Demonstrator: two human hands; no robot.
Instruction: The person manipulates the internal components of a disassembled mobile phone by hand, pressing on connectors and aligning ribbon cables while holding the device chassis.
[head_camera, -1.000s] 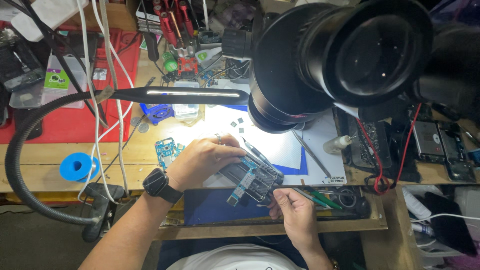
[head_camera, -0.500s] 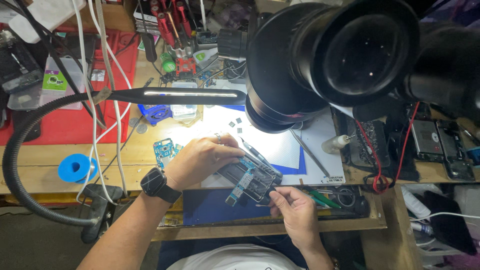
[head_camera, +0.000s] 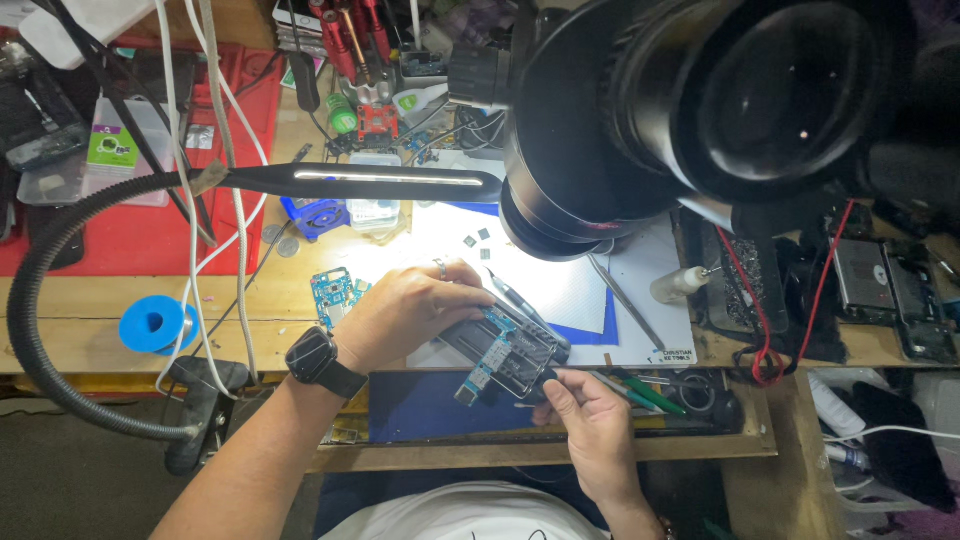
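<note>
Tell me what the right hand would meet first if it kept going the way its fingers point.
The right hand points up-left at the circuit board it already pinches; beyond lies the left hand, though depth is unclear.

A circuit board (head_camera: 500, 352) lies between both hands, a microscope (head_camera: 700, 110) behind, a tape roll (head_camera: 152, 324) far left.

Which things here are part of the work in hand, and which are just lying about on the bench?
In hand:
left hand gripping the opened phone frame
right hand pinching the frame's lower edge
tweezers under the left fingers

Lying about:
blue tape roll
small blue circuit board
spare tweezers on the white mat
red-handled screwdrivers
dropper bottle
</note>
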